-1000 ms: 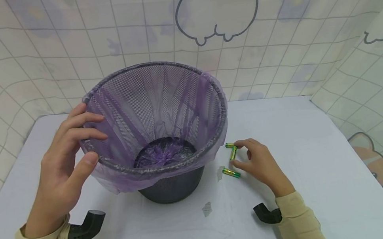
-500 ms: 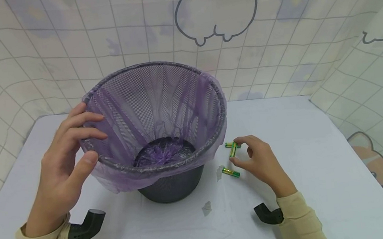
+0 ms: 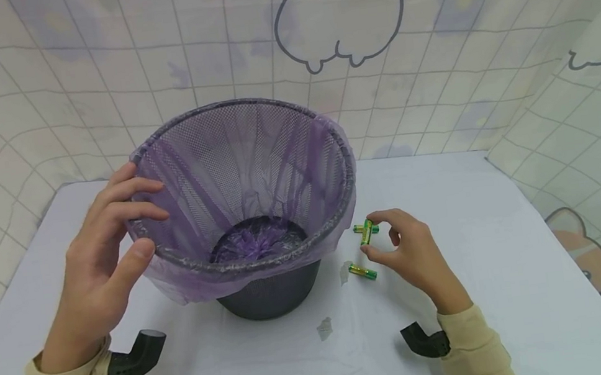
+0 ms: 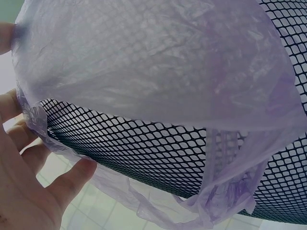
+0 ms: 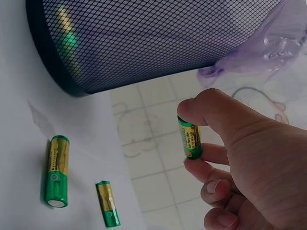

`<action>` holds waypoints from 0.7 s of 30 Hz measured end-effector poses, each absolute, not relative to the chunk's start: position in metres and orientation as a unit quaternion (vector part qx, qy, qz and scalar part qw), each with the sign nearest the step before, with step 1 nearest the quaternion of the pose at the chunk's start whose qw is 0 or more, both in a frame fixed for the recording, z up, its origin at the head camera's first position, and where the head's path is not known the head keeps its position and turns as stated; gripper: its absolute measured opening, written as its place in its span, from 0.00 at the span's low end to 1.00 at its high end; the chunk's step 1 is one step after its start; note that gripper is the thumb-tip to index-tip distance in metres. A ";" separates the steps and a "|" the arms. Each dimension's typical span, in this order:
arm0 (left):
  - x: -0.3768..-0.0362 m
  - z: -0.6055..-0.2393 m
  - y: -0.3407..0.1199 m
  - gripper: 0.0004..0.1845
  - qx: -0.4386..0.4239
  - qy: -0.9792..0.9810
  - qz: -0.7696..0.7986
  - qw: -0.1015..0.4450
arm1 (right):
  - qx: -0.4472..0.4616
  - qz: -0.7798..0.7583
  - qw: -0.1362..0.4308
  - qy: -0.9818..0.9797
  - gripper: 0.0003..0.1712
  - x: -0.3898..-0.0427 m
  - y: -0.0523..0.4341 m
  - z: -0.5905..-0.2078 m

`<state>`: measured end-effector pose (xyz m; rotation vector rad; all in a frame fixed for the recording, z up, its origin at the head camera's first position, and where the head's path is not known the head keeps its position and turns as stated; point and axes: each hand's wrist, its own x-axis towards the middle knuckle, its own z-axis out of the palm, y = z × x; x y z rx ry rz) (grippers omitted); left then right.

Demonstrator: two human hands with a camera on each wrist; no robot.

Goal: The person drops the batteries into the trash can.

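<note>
Uneven pressure could flip the green-and-gold cylindrical battery (image 5: 190,138) from the right hand (image 3: 411,252), its narrow grip pinching both ends, near the purple-lined black mesh bin (image 3: 268,294) the left hand (image 3: 97,265) holds.

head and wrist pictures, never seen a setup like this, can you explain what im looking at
There's no robot here, just a person's bare hands. The wide picture comes from a camera worn on the head, looking forward and down; each close-up comes from a camera on one wrist. The black pieces by the sleeves are probably those wrist cameras.

The left hand holds the rim of a dark mesh bin lined with a purple bag. The right hand pinches a battery. Two other batteries lie on the white table near the bin.
</note>
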<state>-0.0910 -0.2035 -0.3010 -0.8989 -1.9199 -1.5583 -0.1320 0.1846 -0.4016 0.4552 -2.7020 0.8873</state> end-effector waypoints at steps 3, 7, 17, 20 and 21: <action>-0.091 -0.301 -0.204 0.09 -0.331 -0.708 -0.570 0.254 | 0.162 0.303 0.136 -0.929 0.27 -0.131 0.183 -0.396; -0.091 -0.302 -0.204 0.09 -0.331 -0.707 -0.570 0.254 | 0.168 0.303 0.148 -0.926 0.27 -0.129 0.182 -0.390; -0.091 -0.302 -0.204 0.09 -0.334 -0.702 -0.575 0.255 | 0.191 0.318 0.178 -0.911 0.27 -0.125 0.181 -0.378; -0.091 -0.301 -0.204 0.09 -0.335 -0.701 -0.575 0.256 | 0.198 0.319 0.191 -0.907 0.28 -0.123 0.180 -0.374; -0.091 -0.301 -0.204 0.09 -0.335 -0.701 -0.575 0.257 | 0.200 0.321 0.194 -0.905 0.28 -0.122 0.180 -0.372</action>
